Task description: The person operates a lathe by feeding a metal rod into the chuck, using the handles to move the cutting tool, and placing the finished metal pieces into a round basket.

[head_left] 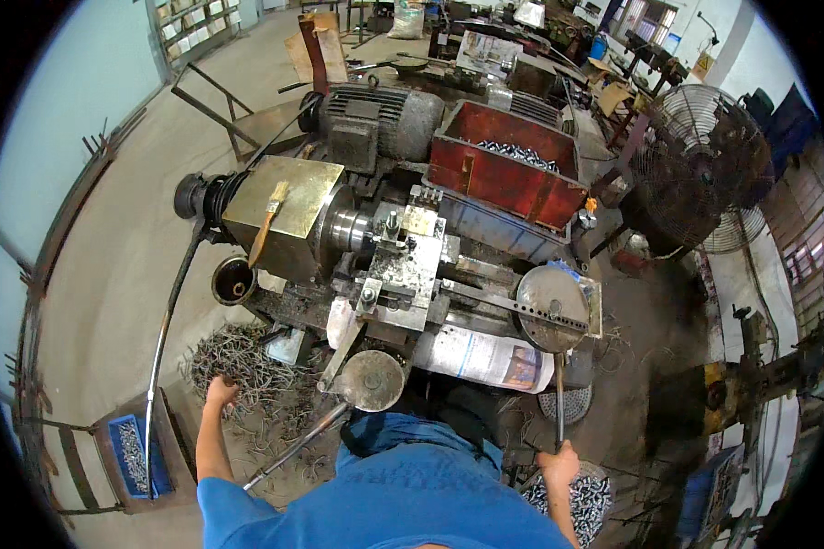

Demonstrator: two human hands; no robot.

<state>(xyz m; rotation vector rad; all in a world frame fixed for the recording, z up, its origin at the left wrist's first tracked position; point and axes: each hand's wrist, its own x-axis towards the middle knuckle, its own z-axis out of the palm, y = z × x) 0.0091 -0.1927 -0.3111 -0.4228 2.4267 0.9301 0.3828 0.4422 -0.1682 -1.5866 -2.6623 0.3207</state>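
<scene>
My right hand (559, 463) is wrapped round the lower end of an upright metal lever (560, 403), which hangs below a round metal disc (553, 306) at the right of a small lathe. Over a heap of curly metal shavings (247, 366) on the left, my left hand (222, 392) is held low with its fingers curled together. Anything between those fingers is too small to make out. In front of me stands the lathe's tool slide (407, 270), facing the round chuck (348, 231). A second round disc (373, 381) sits near my waist.
A wooden-handled brush (268, 224) lies on the headstock. Behind the slide, a red bin (508, 169) holds small metal parts. A blue tray (130, 457) of parts stands at lower left, another heap of parts (590, 503) at lower right. A large fan (700, 165) stands right.
</scene>
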